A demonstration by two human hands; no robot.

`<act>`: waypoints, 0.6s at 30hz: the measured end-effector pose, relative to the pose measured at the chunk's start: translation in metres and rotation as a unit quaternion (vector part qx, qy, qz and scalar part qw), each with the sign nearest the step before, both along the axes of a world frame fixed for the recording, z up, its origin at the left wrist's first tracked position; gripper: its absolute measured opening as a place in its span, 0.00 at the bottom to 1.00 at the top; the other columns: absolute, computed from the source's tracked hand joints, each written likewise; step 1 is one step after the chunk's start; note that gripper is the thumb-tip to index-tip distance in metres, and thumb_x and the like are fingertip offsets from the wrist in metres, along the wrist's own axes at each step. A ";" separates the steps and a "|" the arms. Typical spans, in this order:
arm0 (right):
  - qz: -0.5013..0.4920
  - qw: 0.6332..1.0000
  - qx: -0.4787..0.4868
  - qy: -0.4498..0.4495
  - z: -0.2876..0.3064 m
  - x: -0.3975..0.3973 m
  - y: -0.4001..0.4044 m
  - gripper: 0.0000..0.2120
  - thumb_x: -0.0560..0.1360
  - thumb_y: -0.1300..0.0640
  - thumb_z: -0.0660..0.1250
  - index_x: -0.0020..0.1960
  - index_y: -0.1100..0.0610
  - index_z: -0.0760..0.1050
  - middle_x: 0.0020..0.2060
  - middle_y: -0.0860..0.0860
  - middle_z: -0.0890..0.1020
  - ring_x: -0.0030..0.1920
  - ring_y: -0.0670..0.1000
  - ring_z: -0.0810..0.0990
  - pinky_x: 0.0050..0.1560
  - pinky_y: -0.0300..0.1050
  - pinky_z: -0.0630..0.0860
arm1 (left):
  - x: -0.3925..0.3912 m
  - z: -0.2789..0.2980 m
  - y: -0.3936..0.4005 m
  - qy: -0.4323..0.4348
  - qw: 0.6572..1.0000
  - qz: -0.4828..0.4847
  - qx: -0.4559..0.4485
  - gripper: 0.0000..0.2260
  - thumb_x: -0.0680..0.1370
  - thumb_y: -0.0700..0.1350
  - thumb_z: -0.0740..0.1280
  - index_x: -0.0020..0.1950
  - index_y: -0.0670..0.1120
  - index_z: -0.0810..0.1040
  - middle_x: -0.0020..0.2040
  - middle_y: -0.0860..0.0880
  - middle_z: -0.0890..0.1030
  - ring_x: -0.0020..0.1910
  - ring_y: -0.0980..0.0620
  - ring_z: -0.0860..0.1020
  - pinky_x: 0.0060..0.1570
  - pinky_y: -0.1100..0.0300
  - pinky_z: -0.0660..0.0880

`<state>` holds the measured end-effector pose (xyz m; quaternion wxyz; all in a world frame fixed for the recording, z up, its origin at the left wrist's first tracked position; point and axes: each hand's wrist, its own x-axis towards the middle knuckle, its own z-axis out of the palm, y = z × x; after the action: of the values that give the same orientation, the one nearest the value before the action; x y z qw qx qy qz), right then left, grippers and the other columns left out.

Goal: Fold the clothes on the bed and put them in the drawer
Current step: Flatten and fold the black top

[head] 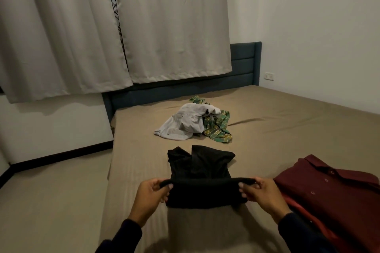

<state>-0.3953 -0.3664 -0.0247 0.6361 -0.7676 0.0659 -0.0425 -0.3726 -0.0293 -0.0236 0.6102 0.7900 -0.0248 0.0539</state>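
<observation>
A black garment point(202, 172) lies on the tan bed point(287, 129), its near edge lifted off the sheet. My left hand point(151, 195) pinches the left end of that edge and my right hand point(261, 193) pinches the right end, with the cloth stretched between them. A folded dark red shirt point(329, 197) lies just right of my right hand. Farther up the bed sits a crumpled pile: a light grey garment point(183, 123) on top of a green plaid one point(218, 127).
A dark blue headboard point(242, 68) runs along the far edge of the bed under long beige curtains point(164, 26). A white wall point(318, 26) borders the bed on the right. Beige floor point(51, 191) lies to the left. No drawer is in view.
</observation>
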 end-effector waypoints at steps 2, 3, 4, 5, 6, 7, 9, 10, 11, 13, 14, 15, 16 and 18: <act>-0.027 0.995 -0.081 -0.052 0.001 0.020 0.002 0.04 0.77 0.55 0.72 0.44 0.54 0.84 0.36 0.55 0.84 0.39 0.53 0.81 0.37 0.38 0.76 | 0.021 0.002 -0.004 -0.036 0.999 0.024 0.010 0.03 0.78 0.41 0.71 0.49 0.44 0.84 0.40 0.48 0.85 0.40 0.52 0.83 0.39 0.64 0.78; -0.045 0.988 -0.130 -0.067 -0.001 0.031 0.003 0.07 0.77 0.49 0.71 0.42 0.50 0.83 0.36 0.51 0.83 0.40 0.51 0.80 0.38 0.40 0.74 | 0.033 0.001 -0.005 -0.048 0.998 0.040 0.009 0.03 0.79 0.42 0.70 0.48 0.45 0.84 0.42 0.49 0.86 0.43 0.54 0.84 0.41 0.64 0.79; -0.064 0.981 -0.168 -0.072 -0.005 0.041 0.004 0.09 0.77 0.44 0.70 0.42 0.47 0.81 0.37 0.49 0.82 0.43 0.49 0.79 0.40 0.42 0.74 | 0.044 -0.001 -0.008 -0.050 0.997 0.057 0.005 0.04 0.79 0.44 0.69 0.48 0.46 0.84 0.44 0.49 0.85 0.45 0.54 0.84 0.43 0.64 0.80; -0.077 0.977 -0.186 -0.075 -0.006 0.050 0.006 0.12 0.77 0.40 0.67 0.43 0.46 0.80 0.41 0.47 0.81 0.46 0.48 0.78 0.44 0.45 0.75 | 0.055 -0.003 -0.011 -0.041 0.997 0.071 -0.005 0.05 0.80 0.46 0.68 0.49 0.47 0.83 0.46 0.49 0.85 0.47 0.54 0.83 0.44 0.62 0.80; -0.079 0.978 -0.179 -0.071 -0.010 0.060 0.009 0.13 0.77 0.38 0.65 0.45 0.46 0.79 0.43 0.47 0.80 0.48 0.47 0.77 0.47 0.48 0.76 | 0.065 -0.007 -0.017 -0.025 0.996 0.078 -0.024 0.06 0.81 0.47 0.66 0.50 0.47 0.82 0.48 0.49 0.84 0.49 0.54 0.83 0.47 0.60 0.81; -0.075 0.984 -0.150 -0.063 -0.014 0.068 0.014 0.12 0.78 0.39 0.63 0.47 0.47 0.77 0.45 0.48 0.80 0.48 0.48 0.78 0.48 0.50 0.77 | 0.074 -0.011 -0.023 -0.008 0.995 0.084 -0.044 0.07 0.83 0.48 0.64 0.51 0.47 0.81 0.49 0.50 0.84 0.49 0.53 0.83 0.48 0.58 0.81; -0.074 0.989 -0.115 -0.049 -0.018 0.086 0.024 0.13 0.80 0.42 0.61 0.49 0.50 0.75 0.44 0.49 0.82 0.46 0.49 0.80 0.48 0.51 0.79 | 0.094 -0.021 -0.035 -0.005 0.992 0.117 -0.053 0.09 0.84 0.48 0.60 0.51 0.48 0.78 0.48 0.49 0.83 0.49 0.51 0.82 0.49 0.55 0.80; -0.077 0.989 -0.116 -0.052 -0.020 0.093 0.027 0.13 0.80 0.41 0.59 0.50 0.50 0.74 0.44 0.48 0.82 0.45 0.47 0.81 0.48 0.50 0.80 | 0.102 -0.025 -0.040 -0.010 0.990 0.136 -0.043 0.09 0.84 0.49 0.59 0.50 0.49 0.77 0.47 0.49 0.82 0.48 0.51 0.81 0.48 0.55 0.80; -0.083 0.987 -0.128 -0.055 -0.022 0.106 0.029 0.13 0.80 0.40 0.57 0.51 0.48 0.73 0.44 0.46 0.82 0.44 0.46 0.81 0.47 0.49 0.80 | 0.114 -0.028 -0.044 -0.014 0.988 0.154 -0.028 0.10 0.85 0.49 0.58 0.50 0.49 0.76 0.47 0.49 0.82 0.47 0.51 0.81 0.46 0.55 0.78; -0.087 0.980 -0.169 -0.053 -0.025 0.127 0.030 0.13 0.81 0.39 0.53 0.54 0.45 0.71 0.44 0.45 0.82 0.43 0.45 0.81 0.45 0.47 0.79 | 0.133 -0.030 -0.048 -0.018 0.984 0.179 0.015 0.11 0.85 0.51 0.55 0.49 0.50 0.74 0.45 0.50 0.81 0.44 0.51 0.80 0.42 0.55 0.76; -0.091 0.975 -0.197 -0.047 -0.031 0.151 0.029 0.13 0.81 0.39 0.52 0.55 0.45 0.70 0.44 0.45 0.82 0.42 0.46 0.81 0.44 0.46 0.79 | 0.155 -0.035 -0.050 -0.016 0.980 0.195 0.045 0.11 0.85 0.52 0.54 0.48 0.51 0.73 0.43 0.51 0.80 0.42 0.51 0.79 0.40 0.54 0.75; -0.099 0.968 -0.223 -0.051 -0.029 0.157 0.029 0.13 0.82 0.39 0.51 0.56 0.46 0.69 0.43 0.45 0.81 0.41 0.46 0.80 0.42 0.45 0.79 | 0.160 -0.032 -0.050 -0.018 0.975 0.207 0.077 0.12 0.85 0.53 0.53 0.48 0.52 0.72 0.41 0.51 0.80 0.40 0.51 0.79 0.39 0.55 0.74; -0.105 0.962 -0.248 -0.052 -0.029 0.173 0.027 0.13 0.82 0.40 0.51 0.55 0.46 0.69 0.41 0.46 0.81 0.39 0.46 0.80 0.40 0.46 0.79 | 0.172 -0.031 -0.051 -0.020 0.970 0.218 0.104 0.12 0.85 0.55 0.52 0.49 0.52 0.71 0.40 0.51 0.79 0.38 0.51 0.78 0.37 0.55 0.72; -0.118 0.949 -0.285 -0.059 -0.033 0.212 0.027 0.13 0.82 0.40 0.51 0.53 0.47 0.68 0.37 0.47 0.80 0.35 0.47 0.79 0.36 0.48 0.80 | 0.206 -0.036 -0.052 -0.028 0.961 0.234 0.146 0.12 0.85 0.56 0.52 0.51 0.53 0.72 0.37 0.51 0.79 0.36 0.51 0.77 0.34 0.57 0.69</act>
<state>-0.1836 -0.3396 -0.0581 0.3842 -0.8996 0.1036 -0.1797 -0.1667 -0.0817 -0.0597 0.4578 0.8522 0.1362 0.2135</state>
